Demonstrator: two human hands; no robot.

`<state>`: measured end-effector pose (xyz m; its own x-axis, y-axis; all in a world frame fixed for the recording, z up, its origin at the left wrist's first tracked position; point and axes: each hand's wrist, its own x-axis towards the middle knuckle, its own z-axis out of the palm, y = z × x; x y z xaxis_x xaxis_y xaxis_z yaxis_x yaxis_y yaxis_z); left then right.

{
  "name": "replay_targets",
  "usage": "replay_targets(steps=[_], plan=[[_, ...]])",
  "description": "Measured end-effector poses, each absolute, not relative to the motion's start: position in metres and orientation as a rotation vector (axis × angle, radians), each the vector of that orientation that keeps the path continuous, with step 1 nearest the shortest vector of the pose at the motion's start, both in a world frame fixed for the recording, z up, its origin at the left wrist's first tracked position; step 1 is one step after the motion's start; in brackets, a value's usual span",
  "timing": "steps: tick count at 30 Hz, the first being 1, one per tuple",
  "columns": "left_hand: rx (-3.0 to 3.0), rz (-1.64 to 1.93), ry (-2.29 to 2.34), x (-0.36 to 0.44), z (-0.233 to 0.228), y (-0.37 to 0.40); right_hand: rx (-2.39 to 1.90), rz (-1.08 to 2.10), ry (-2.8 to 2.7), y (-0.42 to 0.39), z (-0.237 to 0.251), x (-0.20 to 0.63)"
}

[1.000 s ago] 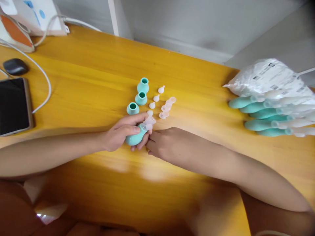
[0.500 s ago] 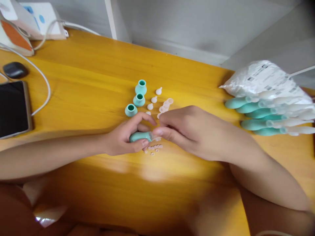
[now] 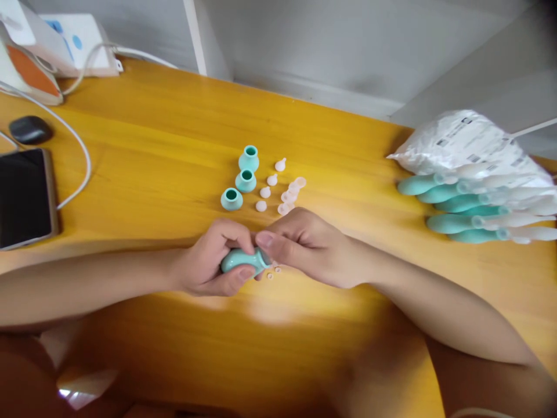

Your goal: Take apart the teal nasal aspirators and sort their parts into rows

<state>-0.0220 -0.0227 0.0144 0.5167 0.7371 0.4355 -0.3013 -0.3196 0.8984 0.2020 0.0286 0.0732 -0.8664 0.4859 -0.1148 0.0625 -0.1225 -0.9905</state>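
My left hand (image 3: 213,261) is wrapped round a teal squeeze bulb (image 3: 238,262), its neck pointing right. At that neck my right hand (image 3: 304,247) pinches a small clear part, mostly hidden by the thumb and fingers. Beyond the hands stand three teal bulbs with open necks (image 3: 231,199). Beside them lie several small white bulb-shaped pieces (image 3: 272,180) and a row of translucent pieces (image 3: 290,194). A few tiny rings (image 3: 270,276) rest on the table just below my right fingers; others are covered by the hand.
On the right, several teal bulbs with long translucent nozzles (image 3: 461,223) lie in a stack before a white plastic bag (image 3: 467,139). A phone (image 3: 26,197), a black mouse (image 3: 30,129) and a white cable (image 3: 85,154) lie at the left. Grey panels (image 3: 304,46) border the table's back.
Both hands have shifted slightly towards me with the bulb. My right fingers have closed in on the bulb's neck, covering the clear part and most of the tiny rings.
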Motion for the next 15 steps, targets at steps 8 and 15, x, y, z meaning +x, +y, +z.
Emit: replay_targets(steps=[8,15], plan=[[1.688,0.999,0.322,-0.022,-0.003,-0.022,-0.776,1.517,-1.577,0.083,0.088,0.236],[1.879,1.008,0.315,-0.02,-0.006,-0.016,-1.243,0.293,-2.392,0.141,0.069,0.286]])
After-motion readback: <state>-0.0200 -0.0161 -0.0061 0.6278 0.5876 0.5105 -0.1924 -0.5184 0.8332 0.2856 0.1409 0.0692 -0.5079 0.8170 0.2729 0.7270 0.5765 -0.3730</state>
